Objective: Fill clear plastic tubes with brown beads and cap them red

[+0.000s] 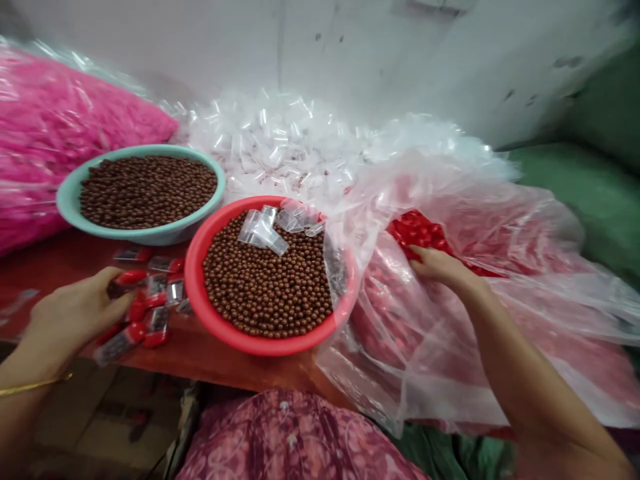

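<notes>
My left hand (75, 313) is at the left over the table edge, its thumb and fingers closed round a small red-capped clear container (131, 277). Several more red-capped containers (157, 320) lie beside it. My right hand (435, 263) reaches into a clear plastic bag (390, 267) of red caps (417, 230); its fingertips are at the caps, and whether they grip one is hidden. Between the hands stands a red bowl (270, 347) of brown balls (265, 287), with a few clear plastic pieces (265, 230) on top.
A light green bowl (140, 235) of brown balls stands behind at the left, near a bag of pink pieces (75, 107). Clear containers (280, 140) are heaped along the wall. The red table's (225, 365) front edge runs near my lap.
</notes>
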A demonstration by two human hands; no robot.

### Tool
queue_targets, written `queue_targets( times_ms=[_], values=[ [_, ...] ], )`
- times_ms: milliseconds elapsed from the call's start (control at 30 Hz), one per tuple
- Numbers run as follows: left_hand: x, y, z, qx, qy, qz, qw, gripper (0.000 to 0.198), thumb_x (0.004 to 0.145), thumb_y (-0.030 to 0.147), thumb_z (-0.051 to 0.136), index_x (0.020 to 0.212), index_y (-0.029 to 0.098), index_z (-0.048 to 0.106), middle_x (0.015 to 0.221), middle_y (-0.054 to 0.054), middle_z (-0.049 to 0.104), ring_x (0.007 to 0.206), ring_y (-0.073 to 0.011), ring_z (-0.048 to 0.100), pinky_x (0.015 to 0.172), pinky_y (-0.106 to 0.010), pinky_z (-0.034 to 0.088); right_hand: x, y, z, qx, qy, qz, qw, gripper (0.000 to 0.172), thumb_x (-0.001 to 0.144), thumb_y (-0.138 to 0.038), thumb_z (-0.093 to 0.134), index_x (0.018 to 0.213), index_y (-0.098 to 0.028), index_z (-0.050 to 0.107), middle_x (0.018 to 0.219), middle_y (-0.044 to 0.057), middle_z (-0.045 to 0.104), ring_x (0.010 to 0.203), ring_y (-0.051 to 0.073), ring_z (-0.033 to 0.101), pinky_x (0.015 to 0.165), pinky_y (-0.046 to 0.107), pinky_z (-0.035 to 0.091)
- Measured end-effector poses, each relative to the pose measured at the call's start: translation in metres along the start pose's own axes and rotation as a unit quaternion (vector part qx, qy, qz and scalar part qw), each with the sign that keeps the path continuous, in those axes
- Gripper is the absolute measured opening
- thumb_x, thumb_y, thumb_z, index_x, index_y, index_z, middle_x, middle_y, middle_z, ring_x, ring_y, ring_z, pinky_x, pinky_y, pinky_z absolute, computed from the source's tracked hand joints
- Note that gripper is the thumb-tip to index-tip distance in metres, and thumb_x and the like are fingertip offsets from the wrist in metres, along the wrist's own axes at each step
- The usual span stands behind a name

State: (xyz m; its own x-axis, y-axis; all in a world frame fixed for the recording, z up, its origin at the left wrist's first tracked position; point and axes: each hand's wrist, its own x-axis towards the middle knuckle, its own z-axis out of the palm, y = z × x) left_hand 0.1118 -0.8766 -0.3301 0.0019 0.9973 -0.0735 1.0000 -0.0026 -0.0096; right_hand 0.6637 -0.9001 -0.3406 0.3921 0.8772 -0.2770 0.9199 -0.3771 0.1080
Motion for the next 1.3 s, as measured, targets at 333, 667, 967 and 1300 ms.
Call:
queue_targets(
  times_ms=[333, 667, 967, 1300],
  values=[
    [0.036, 0.115, -0.027, 0.049, 0.132, 0.304, 0.942, 0.037, 0.09, 0.018, 0.03, 0.107, 0.016, 0.063, 0.102, -0.01, 0.066, 0.095, -0.022, 0.058, 0.083, -0.032, 0.043, -0.001, 0.006, 0.019, 0.019, -0.027, 0.02, 0.999, 0.034, 0.089, -0.026, 0.04, 0.114, -0.015, 0.06, 0.112, 0.019, 0.065, 0.1, 0.028, 0.064, 0.078, 0.032, 0.047],
    [0.108, 0.165, 0.0, -0.161, -0.014, 0.123, 0.979, 0.047, 0.077, 0.056, 0.049, 0.086, 0.013, 0.066, 0.079, -0.007, 0.067, 0.072, -0.0198, 0.06, 0.059, -0.026, 0.038, -0.016, 0.001, 0.02, -0.017, 0.098, 0.05, 0.994, 0.041, 0.088, -0.032, 0.038, 0.116, -0.012, 0.06, 0.115, 0.026, 0.061, 0.1, 0.034, 0.062, 0.076, 0.042, 0.049],
    [0.056, 0.167, -0.014, -0.169, 0.145, 0.253, 0.942, 0.037, 0.073, 0.035, 0.062, 0.103, 0.013, 0.058, 0.096, -0.008, 0.066, 0.085, -0.0205, 0.061, 0.074, -0.029, 0.045, -0.052, -0.076, -0.017, 0.221, 0.338, -0.257, 0.878, 0.032, 0.085, -0.037, 0.045, 0.095, -0.016, 0.067, 0.095, 0.011, 0.07, 0.085, 0.022, 0.065, 0.075, 0.032, 0.049],
    [0.034, 0.165, -0.02, -0.121, 0.118, 0.338, 0.926, 0.027, 0.08, 0.036, 0.057, 0.096, 0.013, 0.056, 0.093, -0.009, 0.065, 0.087, -0.0214, 0.061, 0.074, -0.029, 0.045, -0.037, -0.225, -0.024, 0.432, 0.043, -0.466, 0.771, 0.033, 0.088, -0.043, 0.04, 0.068, -0.017, 0.048, 0.06, -0.003, 0.047, 0.058, 0.01, 0.045, 0.056, 0.023, 0.034]
  ],
)
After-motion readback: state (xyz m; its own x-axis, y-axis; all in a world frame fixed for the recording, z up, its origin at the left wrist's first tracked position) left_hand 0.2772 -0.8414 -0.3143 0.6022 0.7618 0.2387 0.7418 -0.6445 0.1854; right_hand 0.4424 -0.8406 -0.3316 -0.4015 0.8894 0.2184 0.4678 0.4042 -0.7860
